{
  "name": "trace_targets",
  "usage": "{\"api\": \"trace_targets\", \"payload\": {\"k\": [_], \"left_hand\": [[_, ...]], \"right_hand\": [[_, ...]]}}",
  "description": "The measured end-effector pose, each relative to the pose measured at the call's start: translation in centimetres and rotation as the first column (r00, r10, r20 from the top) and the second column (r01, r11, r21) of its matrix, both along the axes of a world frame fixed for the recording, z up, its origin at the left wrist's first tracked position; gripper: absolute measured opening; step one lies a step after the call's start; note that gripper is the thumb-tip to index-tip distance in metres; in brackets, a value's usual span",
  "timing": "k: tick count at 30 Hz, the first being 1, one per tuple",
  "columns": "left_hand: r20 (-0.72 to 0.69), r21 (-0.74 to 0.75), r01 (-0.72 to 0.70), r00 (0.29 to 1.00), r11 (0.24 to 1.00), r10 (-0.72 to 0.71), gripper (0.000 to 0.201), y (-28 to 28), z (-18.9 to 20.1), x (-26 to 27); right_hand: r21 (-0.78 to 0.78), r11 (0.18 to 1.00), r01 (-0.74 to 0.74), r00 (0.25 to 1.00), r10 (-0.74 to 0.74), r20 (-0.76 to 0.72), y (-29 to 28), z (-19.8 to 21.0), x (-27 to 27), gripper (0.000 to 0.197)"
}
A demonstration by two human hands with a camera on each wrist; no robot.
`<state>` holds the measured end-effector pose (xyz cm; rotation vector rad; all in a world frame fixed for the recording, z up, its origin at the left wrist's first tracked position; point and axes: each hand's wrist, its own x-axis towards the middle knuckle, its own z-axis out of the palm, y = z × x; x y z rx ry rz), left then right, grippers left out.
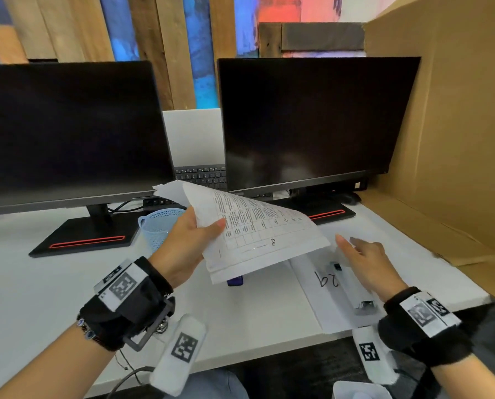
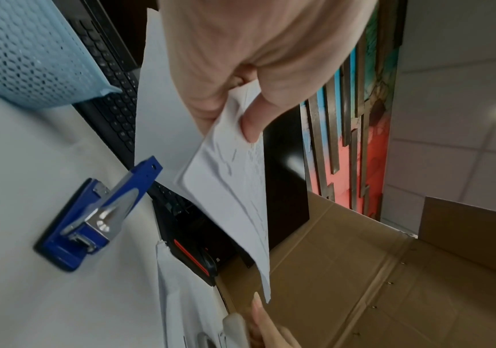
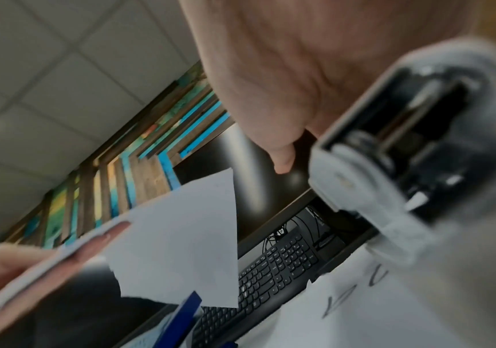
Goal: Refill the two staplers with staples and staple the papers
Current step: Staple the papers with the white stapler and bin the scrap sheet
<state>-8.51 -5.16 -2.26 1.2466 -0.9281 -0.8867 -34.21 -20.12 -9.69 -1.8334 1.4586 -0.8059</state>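
Observation:
My left hand (image 1: 209, 226) holds a stack of printed papers (image 1: 263, 234) up over the desk, thumb on top and fingers beneath; the left wrist view shows the pinch (image 2: 249, 127) near one edge. Partly hidden under that stack, a blue stapler (image 1: 235, 281) stands on the desk with its top arm lifted (image 2: 92, 221). My right hand (image 1: 352, 249) is just right of the papers' corner, holding a white stapler (image 1: 352, 286) against its palm (image 3: 404, 146). Its index finger points forward and the fingers round the stapler are mostly hidden.
A sheet marked "29" (image 1: 321, 298) lies below the right hand. A light blue basket (image 1: 157, 226) stands behind the left hand. Two dark monitors (image 1: 68, 131) and a keyboard (image 1: 203, 175) fill the back. A cardboard wall (image 1: 456, 139) closes the right side.

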Motion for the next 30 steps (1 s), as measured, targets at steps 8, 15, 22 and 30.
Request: {"api": "trace_targets", "payload": {"k": [8, 15, 22, 30], "left_hand": [[-0.044, -0.013, -0.042, 0.998, 0.999, 0.041, 0.038, 1.4, 0.9, 0.7], [-0.114, 0.027, -0.049, 0.992, 0.998, 0.052, 0.038, 2.3, 1.2, -0.1], [-0.204, 0.109, -0.035, 0.977, 0.993, 0.057, 0.076, 2.7, 2.0, -1.4], [0.273, 0.196, -0.134, 0.959, 0.971, 0.077, 0.066, 2.6, 3.1, -2.7]], "right_hand": [[-0.575, 0.699, -0.425, 0.901, 0.261, -0.347, 4.4, 5.6, 2.6, 0.073], [-0.671, 0.405, -0.621, 0.775, 0.448, -0.447, 7.9, 7.2, 4.2, 0.052], [-0.667, 0.392, -0.633, 0.737, 0.567, -0.367, 8.4, 7.0, 4.1, 0.046], [-0.714, 0.605, -0.353, 0.879, 0.475, -0.032, 7.3, 7.4, 2.7, 0.026]]}}
